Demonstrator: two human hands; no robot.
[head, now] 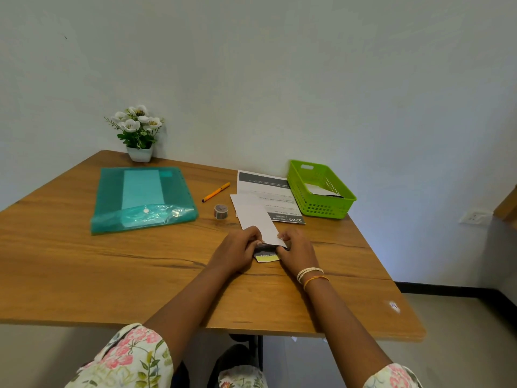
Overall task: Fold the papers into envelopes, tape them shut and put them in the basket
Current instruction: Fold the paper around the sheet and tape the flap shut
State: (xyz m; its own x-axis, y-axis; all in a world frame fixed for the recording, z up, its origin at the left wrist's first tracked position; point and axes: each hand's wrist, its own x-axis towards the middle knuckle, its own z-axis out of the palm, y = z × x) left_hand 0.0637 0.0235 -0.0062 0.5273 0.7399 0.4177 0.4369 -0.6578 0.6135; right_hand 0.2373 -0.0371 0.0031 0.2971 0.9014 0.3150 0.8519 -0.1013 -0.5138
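A long folded white paper (256, 215) lies on the wooden table, its near end turned up to show a dark and yellow printed side. My left hand (239, 252) pinches that near end from the left. My right hand (295, 249) pinches it from the right. A roll of tape (221, 211) stands just left of the paper. Behind it lies a printed sheet (265, 189). The green basket (298, 189) sits at the back right and holds a folded white paper (321, 190).
A teal plastic folder (142, 198) lies at the left. An orange pen (216, 192) lies between the folder and the sheets. A white flower pot (139, 135) stands at the back against the wall. The table's front edge (251, 327) is near my arms.
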